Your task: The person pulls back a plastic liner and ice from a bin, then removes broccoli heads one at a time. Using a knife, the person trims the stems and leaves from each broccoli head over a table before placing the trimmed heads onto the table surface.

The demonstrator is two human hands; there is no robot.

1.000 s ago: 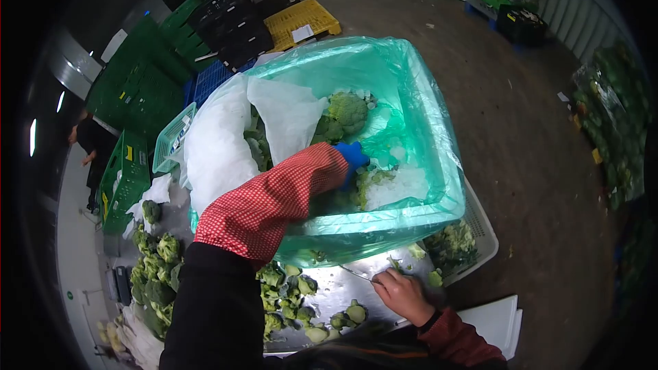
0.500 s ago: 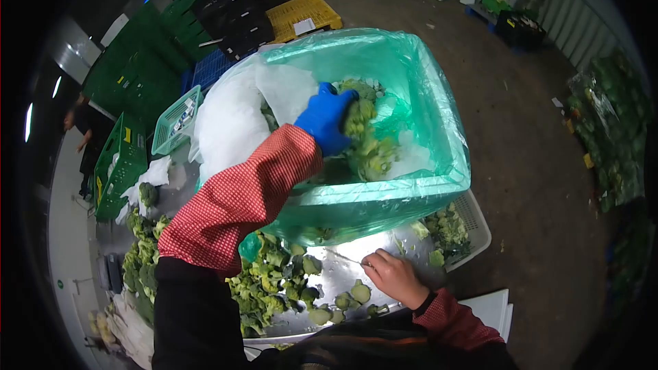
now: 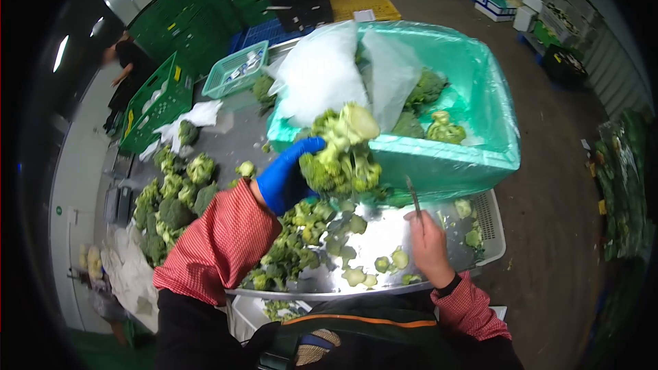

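Observation:
My left hand [image 3: 284, 175], in a blue glove, grips a broccoli head [image 3: 339, 154] with its pale cut stem turned up and to the right. It hangs in front of the near wall of a box lined with green plastic [image 3: 439, 161]. Bare, my right hand [image 3: 428, 243] is closed round a thin knife [image 3: 414, 195], blade pointing up. More broccoli [image 3: 445, 129] lies inside the box, partly hidden by white sheeting [image 3: 322, 68]. Below my left hand, cut broccoli pieces [image 3: 295, 240] and stem ends are spread over the shiny metal table [image 3: 384, 233].
Whole broccoli heads [image 3: 175, 209] are heaped at the table's left. A teal basket [image 3: 236, 72] and a green crate [image 3: 157, 103] stand beyond. A white perforated crate [image 3: 493, 226] holds trimmings at the right. Another person [image 3: 127, 72] stands at the far left.
My left hand has come out of the lined box with a broccoli head, toward me. My right hand has raised the knife upright. The view has shifted, so the box appears farther right.

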